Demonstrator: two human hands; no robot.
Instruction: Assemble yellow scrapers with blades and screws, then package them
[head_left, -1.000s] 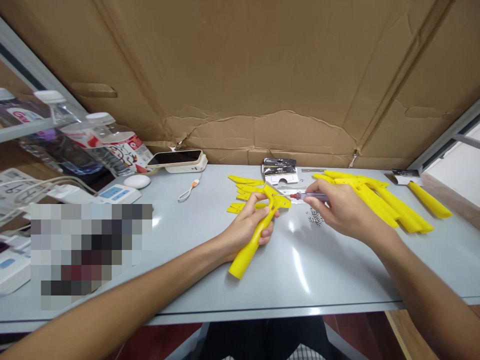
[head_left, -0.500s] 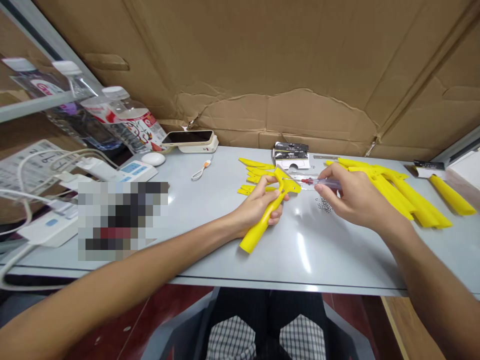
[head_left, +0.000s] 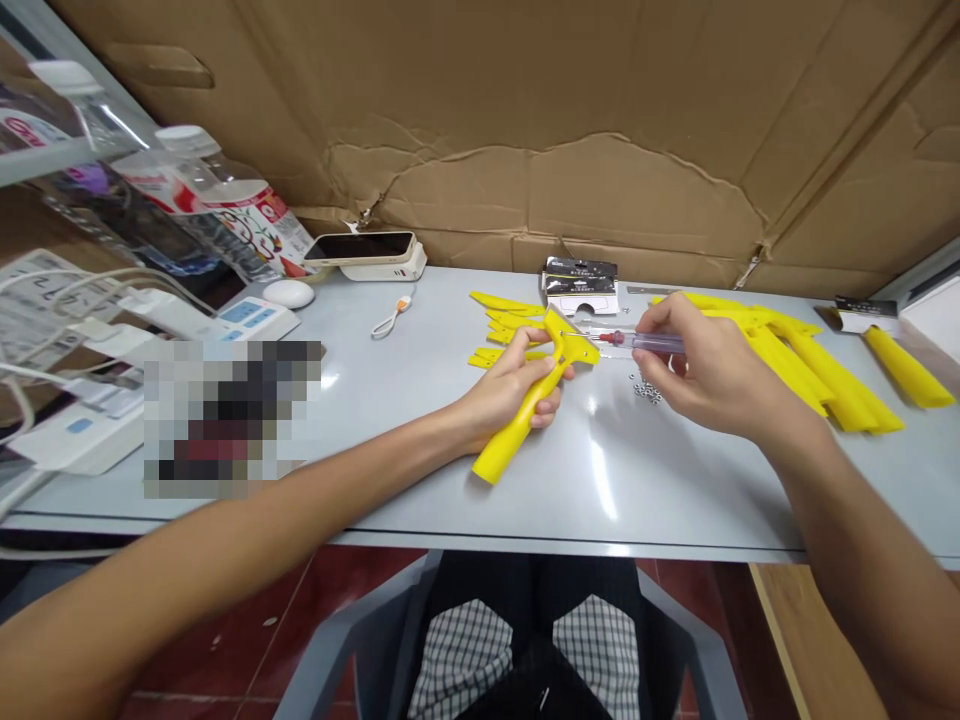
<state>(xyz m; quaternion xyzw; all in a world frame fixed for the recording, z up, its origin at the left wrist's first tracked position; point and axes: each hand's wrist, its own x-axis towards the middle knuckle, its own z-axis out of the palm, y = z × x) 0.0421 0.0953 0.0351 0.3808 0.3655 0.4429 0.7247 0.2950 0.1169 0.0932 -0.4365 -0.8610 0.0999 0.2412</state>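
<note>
My left hand (head_left: pixel 514 392) is wrapped round a yellow scraper-like tool (head_left: pixel 517 432), its wide head pointing away from me and its handle end toward the table's front edge. In my right hand (head_left: pixel 705 370) is a screwdriver with a clear purple handle (head_left: pixel 646 342). Its shaft points left and its tip is at the tool's head, by a small hole. Small metal nuts (head_left: pixel 646 389) lie in a heap below my right hand. Behind my left hand are flat yellow pieces (head_left: pixel 504 303).
Several yellow handles (head_left: pixel 832 385) are piled at the right, with another yellow handle (head_left: pixel 907 368) beyond. Black-and-white packaging (head_left: pixel 580 286) stands behind the tool. At the left are a phone (head_left: pixel 360 248), white mouse (head_left: pixel 289 293), power strip (head_left: pixel 90 430) and bottles (head_left: pixel 255 215).
The whole view has shifted slightly, so the table and objects appear higher. Both hands keep their grips, and the screwdriver stays at the tool's head.
</note>
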